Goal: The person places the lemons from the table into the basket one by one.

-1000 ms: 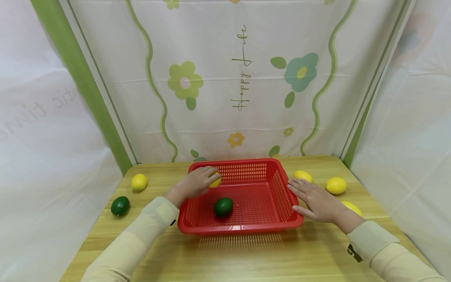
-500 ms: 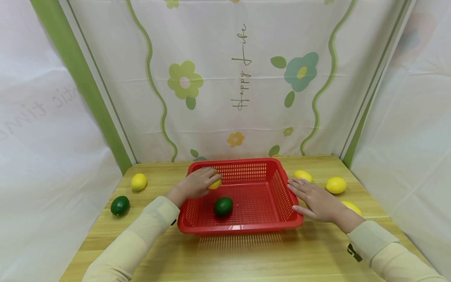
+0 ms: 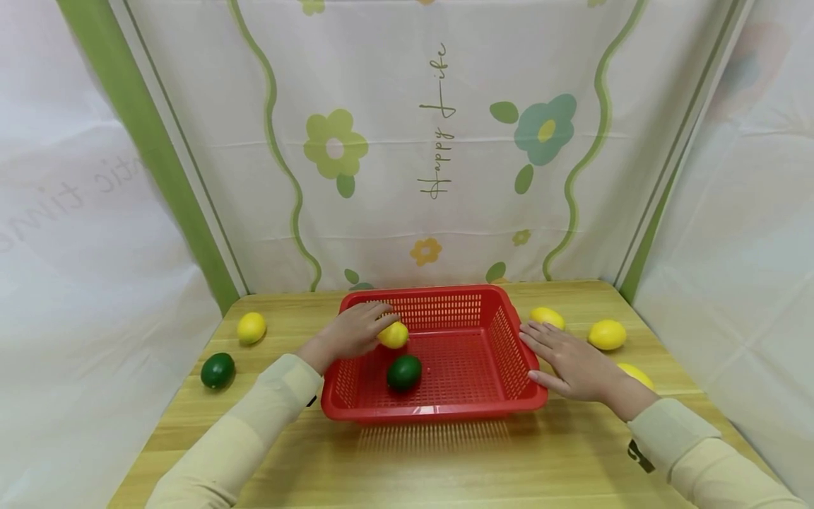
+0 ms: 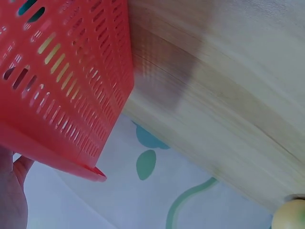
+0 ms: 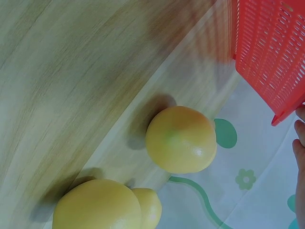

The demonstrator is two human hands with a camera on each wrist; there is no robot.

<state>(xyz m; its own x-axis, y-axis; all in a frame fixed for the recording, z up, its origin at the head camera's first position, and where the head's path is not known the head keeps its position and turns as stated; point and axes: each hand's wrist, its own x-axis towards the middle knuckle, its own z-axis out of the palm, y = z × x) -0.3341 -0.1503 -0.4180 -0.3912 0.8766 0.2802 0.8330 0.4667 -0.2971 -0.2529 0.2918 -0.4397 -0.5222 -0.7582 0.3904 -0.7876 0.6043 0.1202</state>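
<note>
Inside the red slotted basket (image 3: pixel 454 364), a yellow lemon (image 3: pixel 394 335) lies at the left, just beyond my left fingertips, with part of it under them. My left hand (image 3: pixel 352 329) reaches over the basket's left rim, its fingers loosely extended. A dark green avocado-shaped fruit (image 3: pixel 404 373) sits on the basket floor in front of the lemon. My right hand (image 3: pixel 569 362) rests on the right rim, fingers straight. In the left wrist view, the basket wall (image 4: pixel 71 81) hides most of the left hand (image 4: pixel 12 195), and yellow shows through its slots.
Left of the basket lie another lemon (image 3: pixel 251 328) and a dark green fruit (image 3: pixel 217 371) on the wooden table (image 3: pixel 432 474). To the right are three more lemons, one behind my right hand (image 3: pixel 547 318), one farther right (image 3: pixel 607 335) and one partly hidden by my wrist (image 3: pixel 634 375). A patterned curtain (image 3: pixel 394 219) stands behind.
The lemon at my left hand has shifted right and down, out from under the fingers, and more of it shows. My left hand has barely moved; the right hand stays on the rim.
</note>
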